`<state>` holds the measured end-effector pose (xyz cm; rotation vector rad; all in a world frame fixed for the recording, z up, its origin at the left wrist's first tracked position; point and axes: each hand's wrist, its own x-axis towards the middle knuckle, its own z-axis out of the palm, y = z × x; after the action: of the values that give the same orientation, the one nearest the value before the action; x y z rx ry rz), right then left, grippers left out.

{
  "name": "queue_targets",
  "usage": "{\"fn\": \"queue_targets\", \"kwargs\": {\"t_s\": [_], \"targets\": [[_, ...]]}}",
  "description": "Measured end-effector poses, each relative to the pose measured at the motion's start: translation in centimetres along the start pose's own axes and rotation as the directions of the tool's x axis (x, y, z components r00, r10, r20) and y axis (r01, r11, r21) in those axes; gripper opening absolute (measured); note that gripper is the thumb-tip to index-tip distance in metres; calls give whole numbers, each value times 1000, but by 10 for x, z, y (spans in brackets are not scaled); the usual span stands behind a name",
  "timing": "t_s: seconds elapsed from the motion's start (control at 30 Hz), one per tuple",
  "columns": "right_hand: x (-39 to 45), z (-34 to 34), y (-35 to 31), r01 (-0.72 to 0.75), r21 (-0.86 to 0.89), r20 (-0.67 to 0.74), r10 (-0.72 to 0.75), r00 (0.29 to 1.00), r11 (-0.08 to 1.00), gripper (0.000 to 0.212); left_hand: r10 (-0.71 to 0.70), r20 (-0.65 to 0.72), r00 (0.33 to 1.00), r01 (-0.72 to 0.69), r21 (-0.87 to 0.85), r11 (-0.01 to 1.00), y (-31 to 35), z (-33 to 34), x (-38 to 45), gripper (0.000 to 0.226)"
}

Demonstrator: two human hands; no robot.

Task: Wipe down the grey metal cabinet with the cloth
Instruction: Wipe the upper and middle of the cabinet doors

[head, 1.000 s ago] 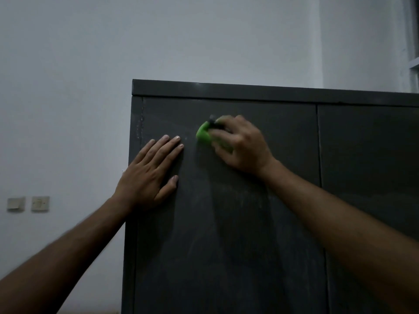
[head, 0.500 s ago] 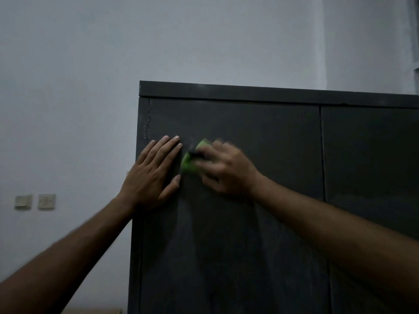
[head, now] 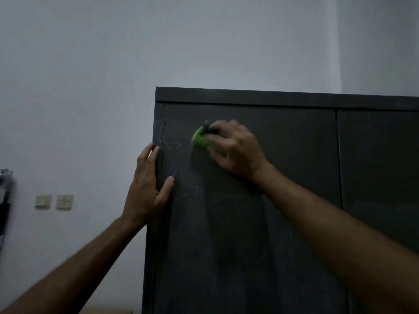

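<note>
The dark grey metal cabinet (head: 283,200) stands upright in front of me, with a door seam right of centre. My right hand (head: 235,150) holds a bright green cloth (head: 199,139) bunched under its fingers and presses it against the upper left of the left door. Only the cloth's left part shows past the fingers. My left hand (head: 147,182) lies on the cabinet's left front corner, fingers straight along the edge and thumb on the door face. Faint dusty marks run near the top left of the door.
A pale wall (head: 79,87) rises behind and left of the cabinet, with two switch plates (head: 54,201) low on it. A dark object (head: 4,200) hangs at the far left edge. A strip of floor shows at the bottom.
My right hand has carried the cloth back up the door after a downward stroke. My left hand has slid left from the door face to the cabinet's corner edge.
</note>
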<state>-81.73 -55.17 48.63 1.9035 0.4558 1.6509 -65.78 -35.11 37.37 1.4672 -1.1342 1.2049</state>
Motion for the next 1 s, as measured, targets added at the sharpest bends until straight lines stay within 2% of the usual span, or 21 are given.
{"fn": "queue_targets", "kwargs": {"t_s": [0.03, 0.07, 0.1, 0.17, 0.2, 0.27, 0.33, 0.37, 0.4, 0.43, 0.5, 0.57, 0.6, 0.67, 0.7, 0.73, 0.8, 0.87, 0.9, 0.93, 1.0], "targets": [[5, 1, -3, -265, 7, -70, 264, 962, 964, 28, -14, -9, 1000, 14, -18, 1000, 2, 1, 0, 82], [6, 7, -10, -391, -7, -120, 387, 914, 921, 29, -37, -17, 999, 37, -35, 999, 5, 3, -1, 82], [4, 14, -21, -358, -24, -123, 352, 928, 934, 31, -65, -18, 998, 64, -51, 997, 7, 4, -1, 83], [-6, 24, -38, 68, 5, 63, -68, 996, 998, 34, -101, -14, 995, 100, -65, 993, 7, 3, -3, 84], [-7, 20, -37, 275, 45, 168, -278, 946, 960, 35, -103, -11, 995, 102, -70, 992, 6, 3, -4, 84], [5, 12, -20, 380, 35, 199, -379, 904, 924, 33, -96, 1, 995, 96, -97, 991, 3, 1, -5, 84], [22, 8, -10, 27, -19, 54, -26, 998, 999, 29, -113, 12, 993, 114, -137, 984, 3, 0, -7, 84], [27, 9, -14, -217, -15, -14, 217, 976, 976, 29, -129, 13, 992, 129, -152, 980, 3, 0, -8, 85], [26, 14, -21, -334, -19, -61, 333, 941, 942, 30, -144, 14, 990, 144, -163, 976, 4, -1, -8, 85], [24, 20, -33, -305, -16, -72, 303, 950, 952, 32, -158, 19, 987, 159, -174, 972, 4, -2, -8, 85], [11, 30, -52, 120, 32, 91, -123, 988, 992, 36, -177, 37, 983, 181, -206, 962, 4, -5, -6, 81], [12, 24, -44, 428, 58, 233, -429, 873, 902, 38, -188, 44, 981, 193, -243, 951, 5, -8, -5, 78], [22, 22, -35, 414, 24, 244, -407, 880, 910, 37, -200, 38, 979, 203, -270, 941, 6, -9, -5, 77], [45, 21, -22, 39, -30, 101, -36, 994, 999, 33, -223, 23, 974, 218, -326, 920, 9, -9, -4, 74], [51, 22, -25, -194, -18, 33, 194, 980, 981, 32, -229, 14, 973, 220, -343, 913, 9, -9, -4, 73], [53, 27, -33, -281, -26, 3, 281, 960, 959, 32, -234, 10, 972, 222, -361, 906, 8, -8, -4, 70], [46, 40, -56, -37, -22, 74, 38, 996, 999, 36, -252, 22, 967, 235, -444, 865, 6, -9, -3, 62], [38, 39, -61, 360, 45, 254, -359, 898, 932, 38, -294, 27, 956, 260, -549, 794, 4, -9, -3, 55], [45, 36, -52, 420, 41, 278, -414, 867, 906, 38, -325, 29, 945, 279, -592, 757, 3, -9, -3, 53], [57, 33, -43, 376, -3, 270, -361, 893, 927, 37, -355, 30, 934, 296, -621, 726, 2, -8, -3, 53], [78, 32, -33, -19, -62, 110, 26, 994, 998, 35, -384, 27, 923, 311, -640, 702, -1, -6, -3, 54]]}}
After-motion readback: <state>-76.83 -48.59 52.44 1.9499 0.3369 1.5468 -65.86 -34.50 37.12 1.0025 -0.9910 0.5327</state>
